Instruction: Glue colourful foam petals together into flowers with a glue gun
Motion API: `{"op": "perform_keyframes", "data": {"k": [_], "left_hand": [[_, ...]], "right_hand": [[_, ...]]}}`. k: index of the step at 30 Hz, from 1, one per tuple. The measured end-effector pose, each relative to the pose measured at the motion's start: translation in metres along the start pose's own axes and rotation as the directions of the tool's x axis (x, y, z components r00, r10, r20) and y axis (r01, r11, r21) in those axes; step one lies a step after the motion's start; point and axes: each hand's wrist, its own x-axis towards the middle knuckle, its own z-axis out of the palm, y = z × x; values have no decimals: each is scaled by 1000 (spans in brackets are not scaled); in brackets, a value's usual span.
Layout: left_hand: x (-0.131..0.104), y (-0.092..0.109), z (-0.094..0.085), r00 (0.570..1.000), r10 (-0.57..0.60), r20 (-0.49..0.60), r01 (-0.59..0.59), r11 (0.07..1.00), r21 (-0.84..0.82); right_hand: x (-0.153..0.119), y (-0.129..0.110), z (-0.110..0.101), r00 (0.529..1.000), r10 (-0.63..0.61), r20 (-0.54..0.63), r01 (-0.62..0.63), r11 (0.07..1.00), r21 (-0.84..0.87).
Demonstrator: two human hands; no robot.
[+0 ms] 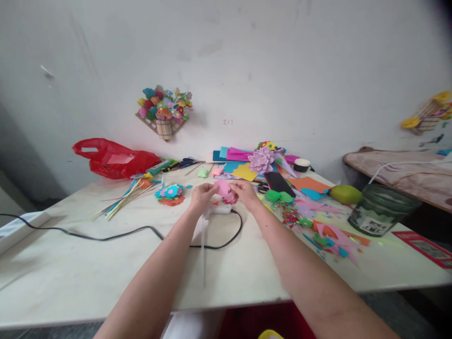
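A small pink flower cutout (222, 187) is held up between my two hands over the middle of the table. My left hand (202, 197) pinches its left edge, and my right hand (244, 192) grips the right side with closed fingers. Just below lies a white glue gun (221, 208), partly covered by my left hand, with a clear glue stick (203, 254) pointing toward me. A red and pink flower piece (230, 198) shows behind the pink cutout. To the left sit blue flower cutouts (171, 191) on top of orange ones (172, 201).
A black cord (141, 229) crosses the table from the left. Colored foam scraps (335, 238), a phone (278, 183) and a glass jar (379, 212) stand or lie to the right. A red plastic bag (113, 160) and thin sticks (125, 200) are on the left.
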Motion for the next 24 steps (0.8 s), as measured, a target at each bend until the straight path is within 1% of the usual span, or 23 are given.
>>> {"op": "perform_keyframes", "data": {"k": [4, 6, 8, 11, 14, 19, 24], "left_hand": [[-3, 1, -1, 993, -79, 93, 90, 988, -125], [-3, 1, -2, 988, -79, 134, 99, 984, -151], [-2, 0, -3, 986, -69, 152, 93, 984, -154], [-1, -2, -2, 986, -73, 153, 99, 981, -167], [-1, -2, -2, 987, -80, 143, 108, 974, -197], [-1, -2, -1, 986, -60, 153, 96, 965, -244], [-3, 1, -1, 985, -91, 147, 121, 971, -208]], "right_hand": [[-1, 1, -1, 997, 67, 39, -71, 992, 108], [-1, 2, -2, 994, 98, 51, -105, 981, 161], [0, 3, -4, 992, 113, 61, -123, 972, 201], [0, 3, -5, 990, 123, 63, -134, 962, 237], [0, 3, -5, 990, 126, 69, -139, 964, 225], [1, 5, -5, 990, 120, 72, -132, 970, 205], [0, 5, -5, 987, 138, 81, -151, 970, 189]]}}
